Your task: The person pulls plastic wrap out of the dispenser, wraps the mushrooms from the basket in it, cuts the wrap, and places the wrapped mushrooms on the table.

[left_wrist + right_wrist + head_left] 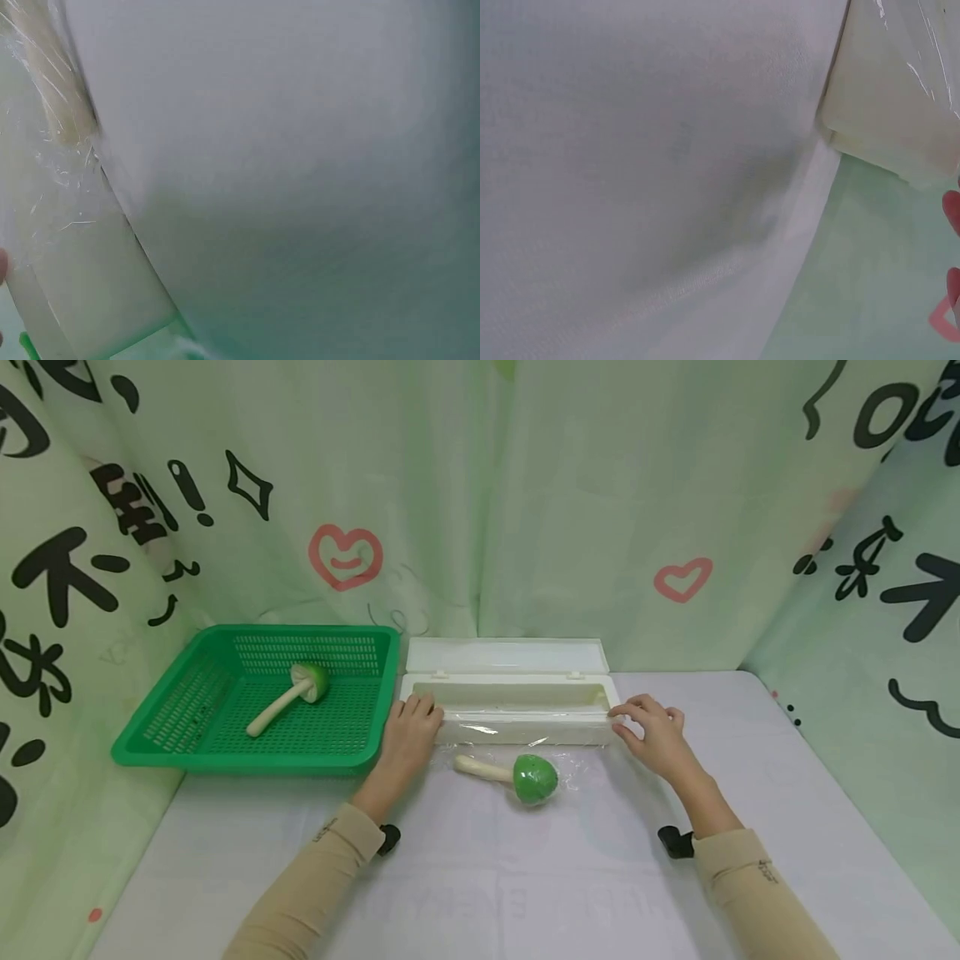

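A white cling film dispenser (517, 731) lies with its lid (506, 656) raised at the back. Clear cling film (577, 768) comes over its front onto the table. On the film rests a toy mushroom (535, 779) with a green cap and pale stem, the stem pointing left. My left hand (411, 731) grips the dispenser's left front end, fingers over the rim; its thumb is mostly hidden. At the right front corner, my right hand (660, 739) touches the dispenser with its fingertips, thumb and forefinger apart. Only fingertips (952, 210) show in the right wrist view.
Left of the dispenser stands a green plastic basket (217, 752) holding another toy mushroom (281, 706) with a green cap. A white cloth covers the table (525, 885). Pale green printed curtains (562, 510) enclose the back and both sides.
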`<act>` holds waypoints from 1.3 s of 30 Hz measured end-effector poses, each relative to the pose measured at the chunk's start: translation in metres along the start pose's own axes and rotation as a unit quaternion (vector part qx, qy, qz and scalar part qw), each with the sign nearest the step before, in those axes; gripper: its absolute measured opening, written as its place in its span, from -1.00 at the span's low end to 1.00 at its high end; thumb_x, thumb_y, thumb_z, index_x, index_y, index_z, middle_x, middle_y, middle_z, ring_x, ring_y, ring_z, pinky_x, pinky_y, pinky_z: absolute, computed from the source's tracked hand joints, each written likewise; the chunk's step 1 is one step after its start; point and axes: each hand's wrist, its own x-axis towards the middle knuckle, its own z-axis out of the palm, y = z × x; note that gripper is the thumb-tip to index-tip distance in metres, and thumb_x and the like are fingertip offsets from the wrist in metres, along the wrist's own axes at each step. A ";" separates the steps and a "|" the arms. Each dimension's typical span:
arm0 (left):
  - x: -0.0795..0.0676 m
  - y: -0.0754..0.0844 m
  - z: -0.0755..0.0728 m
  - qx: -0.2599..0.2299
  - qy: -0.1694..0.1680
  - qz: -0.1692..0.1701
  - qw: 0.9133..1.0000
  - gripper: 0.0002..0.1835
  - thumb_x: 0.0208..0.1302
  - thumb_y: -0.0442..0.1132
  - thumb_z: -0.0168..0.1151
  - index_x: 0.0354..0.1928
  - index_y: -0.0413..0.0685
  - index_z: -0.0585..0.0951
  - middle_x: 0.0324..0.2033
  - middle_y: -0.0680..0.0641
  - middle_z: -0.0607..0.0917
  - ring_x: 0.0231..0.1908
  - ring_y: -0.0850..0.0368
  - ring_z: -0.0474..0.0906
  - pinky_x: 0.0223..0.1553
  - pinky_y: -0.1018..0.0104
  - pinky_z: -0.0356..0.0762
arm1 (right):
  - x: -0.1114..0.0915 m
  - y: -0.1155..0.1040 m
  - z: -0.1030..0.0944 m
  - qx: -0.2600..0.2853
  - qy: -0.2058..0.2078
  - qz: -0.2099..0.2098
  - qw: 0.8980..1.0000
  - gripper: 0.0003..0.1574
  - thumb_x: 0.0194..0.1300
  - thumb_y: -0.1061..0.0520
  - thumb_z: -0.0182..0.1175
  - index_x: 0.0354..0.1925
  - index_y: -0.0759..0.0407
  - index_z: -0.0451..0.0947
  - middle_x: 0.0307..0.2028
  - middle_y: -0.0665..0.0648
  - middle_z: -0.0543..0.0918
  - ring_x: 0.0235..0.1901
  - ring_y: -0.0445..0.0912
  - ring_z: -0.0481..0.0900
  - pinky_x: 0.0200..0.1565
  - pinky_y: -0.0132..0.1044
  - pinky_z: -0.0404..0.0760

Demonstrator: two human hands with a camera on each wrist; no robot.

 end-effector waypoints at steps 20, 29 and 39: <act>-0.011 0.001 -0.008 -0.102 0.020 0.046 0.994 -0.93 0.02 -0.36 0.15 -0.51 -0.12 0.45 -0.54 -0.04 0.58 -0.43 0.05 0.44 -0.38 0.26 0.27 | -0.003 -0.001 0.004 0.038 0.018 0.001 0.999 -0.88 0.04 0.38 0.27 -0.41 0.24 0.56 -0.33 0.17 0.50 -0.35 0.07 0.44 -0.13 0.17 0.01; -0.018 0.009 -0.017 -0.150 -0.069 -0.002 0.986 -0.72 -0.01 -0.30 0.22 -0.20 -0.19 0.49 -0.33 -0.07 0.64 -0.30 0.02 0.48 -0.18 0.19 0.30 | -0.003 -0.003 0.004 0.039 0.020 -0.009 0.999 -0.89 0.05 0.38 0.26 -0.39 0.25 0.56 -0.36 0.15 0.49 -0.39 0.04 0.40 -0.17 0.11 0.02; -0.023 0.011 -0.022 -0.190 -0.078 -0.060 0.977 -0.95 0.12 -0.29 0.20 -0.43 -0.11 0.55 -0.43 -0.03 0.61 -0.27 0.03 0.53 -0.17 0.13 0.37 | -0.005 -0.005 0.003 0.043 0.027 -0.002 0.999 -0.91 0.08 0.36 0.24 -0.40 0.22 0.56 -0.40 0.12 0.49 -0.40 0.03 0.37 -0.18 0.09 0.01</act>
